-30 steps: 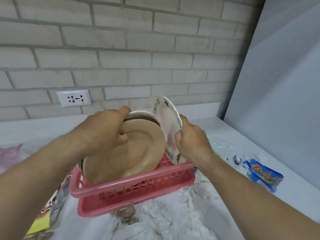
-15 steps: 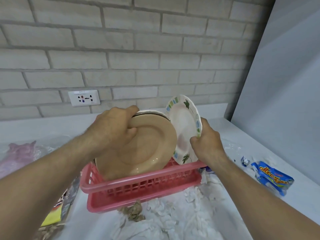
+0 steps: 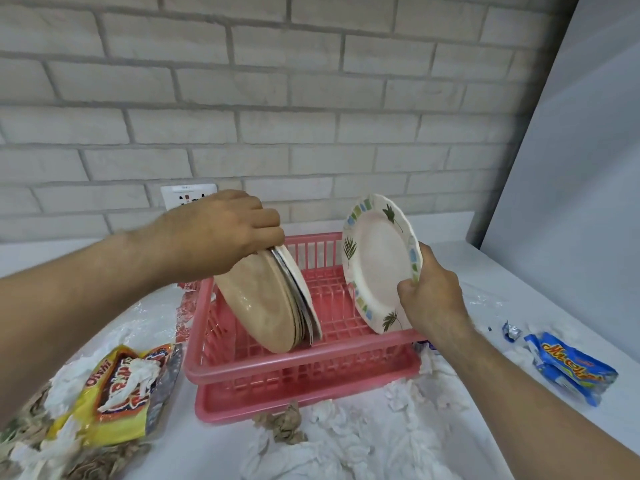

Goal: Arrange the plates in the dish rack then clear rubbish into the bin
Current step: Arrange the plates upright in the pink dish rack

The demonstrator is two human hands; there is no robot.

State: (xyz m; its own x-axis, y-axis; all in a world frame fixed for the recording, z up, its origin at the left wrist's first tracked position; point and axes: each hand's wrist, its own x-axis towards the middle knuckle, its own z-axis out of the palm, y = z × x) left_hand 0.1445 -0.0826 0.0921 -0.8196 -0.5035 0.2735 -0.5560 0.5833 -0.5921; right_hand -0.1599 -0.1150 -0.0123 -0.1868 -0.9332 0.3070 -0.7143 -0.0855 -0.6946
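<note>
Seen from the head camera, a person stands at a white counter (image 3: 519, 306) against a pale brick wall, working over a pink dish rack (image 3: 304, 372). The left hand (image 3: 221, 233) has its fingers curled over the top rims of a stack of plates (image 3: 270, 299), tan one in front, which stands on edge and leans left inside the rack. The right hand (image 3: 429, 299) pinches the lower right rim of a floral plate (image 3: 377, 265), thumb in front and fingers behind, holding it nearly upright over the rack's right side; whether its lower edge touches the rack cannot be told. The plates look stiff, smooth and breakable, likely slippery if wet, and the stack looks heavy; gripping at the rim, as both hands do, seems the safest hold. Rubbish lies around the rack: a yellow snack bag (image 3: 114, 396) at left, crumpled tissues (image 3: 311, 441) in front, a blue wrapper (image 3: 571, 368) at right. Compared with half a second ago, the floral plate has been drawn away from the stack, opening a clear gap of empty slots between them, and the stack now leans further left.
</note>
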